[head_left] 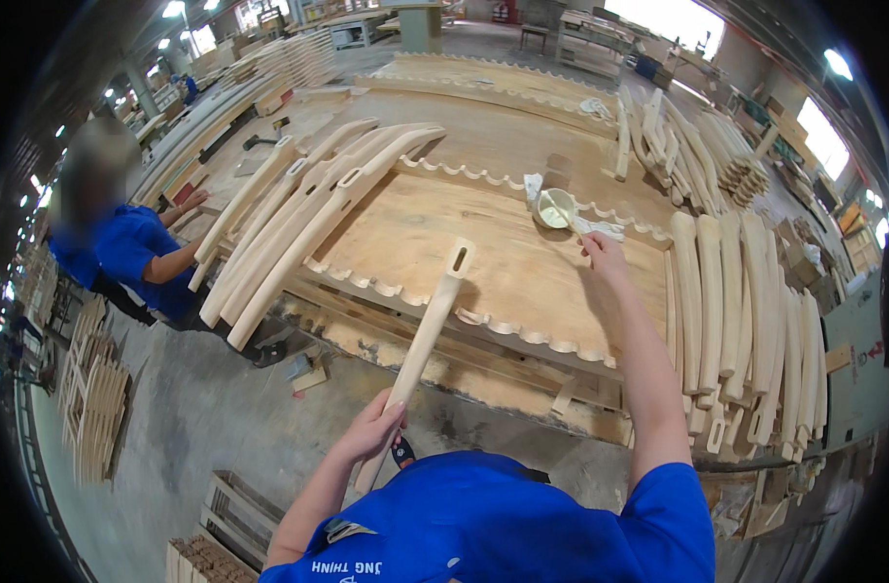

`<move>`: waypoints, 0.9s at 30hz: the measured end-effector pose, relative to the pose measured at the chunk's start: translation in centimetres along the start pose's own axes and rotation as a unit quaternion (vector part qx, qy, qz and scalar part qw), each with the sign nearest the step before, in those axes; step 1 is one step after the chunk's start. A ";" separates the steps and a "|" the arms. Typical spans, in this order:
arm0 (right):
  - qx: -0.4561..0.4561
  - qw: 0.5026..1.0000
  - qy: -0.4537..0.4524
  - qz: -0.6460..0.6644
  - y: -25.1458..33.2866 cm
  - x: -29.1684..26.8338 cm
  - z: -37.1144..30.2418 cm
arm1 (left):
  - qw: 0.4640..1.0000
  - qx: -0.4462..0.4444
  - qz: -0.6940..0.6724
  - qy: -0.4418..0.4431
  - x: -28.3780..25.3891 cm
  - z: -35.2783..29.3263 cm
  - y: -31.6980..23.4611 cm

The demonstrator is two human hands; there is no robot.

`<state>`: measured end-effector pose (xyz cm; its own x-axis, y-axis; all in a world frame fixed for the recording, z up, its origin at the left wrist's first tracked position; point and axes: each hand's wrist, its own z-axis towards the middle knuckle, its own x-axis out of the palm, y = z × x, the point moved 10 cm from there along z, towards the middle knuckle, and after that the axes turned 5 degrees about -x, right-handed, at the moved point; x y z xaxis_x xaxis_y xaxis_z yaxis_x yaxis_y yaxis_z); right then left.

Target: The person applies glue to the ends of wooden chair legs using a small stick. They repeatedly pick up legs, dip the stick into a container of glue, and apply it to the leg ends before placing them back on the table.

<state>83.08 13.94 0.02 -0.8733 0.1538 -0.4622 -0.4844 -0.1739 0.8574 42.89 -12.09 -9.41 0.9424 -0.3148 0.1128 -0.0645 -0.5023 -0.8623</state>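
My left hand (376,425) is closed round the lower part of a pale wooden chair-leg-like piece (420,342). That piece slants up and away from me, and a long slot is cut into its far end, which lies over the near scalloped edge of the wooden bench (405,233). Out over the bench, my right hand (605,255) pinches a thin stick (574,222). The stick's far end is inside a small white cup (553,211) with pale contents, perhaps glue. White cloths (605,229) lie beside the cup.
Several slotted curved wooden pieces (318,209) rest across the bench's left end. More pieces (736,301) are stacked along the right side, others (663,136) farther back. A co-worker in blue (148,243) stands at the left. A wooden crate (235,510) sits on the floor.
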 end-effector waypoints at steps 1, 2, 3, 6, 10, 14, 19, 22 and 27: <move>-0.033 0.999 0.020 0.007 2.0 1.1 -0.6 | 1.000 -0.009 -0.010 -0.010 0.1 -0.2 -0.1; -0.064 0.997 0.041 0.016 4.1 2.3 -1.5 | 0.999 -0.019 -0.019 -0.020 0.0 -0.4 -0.1; -0.094 0.994 0.058 0.023 6.4 3.2 -2.5 | 0.999 -0.019 -0.014 -0.022 -0.1 -0.6 -0.1; -0.066 0.987 0.147 0.001 10.5 6.2 -5.2 | 1.000 -0.011 -0.003 -0.016 0.0 -0.5 0.1; -0.047 0.985 0.161 -0.045 10.4 7.8 -6.2 | 1.000 -0.003 -0.001 -0.002 0.3 0.0 0.0; -0.137 0.974 0.031 -0.176 11.7 7.4 -6.4 | 1.000 -0.001 0.011 0.000 0.3 0.1 0.1; -0.195 0.961 -0.018 -0.194 12.7 7.8 -7.8 | 1.000 -0.023 -0.007 0.004 0.6 0.0 0.3; -0.218 0.959 0.028 -0.176 13.1 7.5 -7.7 | 1.000 -0.026 -0.006 0.002 0.4 -0.1 0.2; -0.247 0.947 -0.039 -0.201 14.1 6.3 -6.8 | 0.999 -0.036 0.003 -0.002 0.6 -0.2 -0.1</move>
<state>70.44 5.79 7.67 -0.6164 0.3718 -0.6941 -0.7584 -0.5176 0.3962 43.36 -12.38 -9.13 0.9431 -0.3151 0.1064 -0.0930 -0.5570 -0.8253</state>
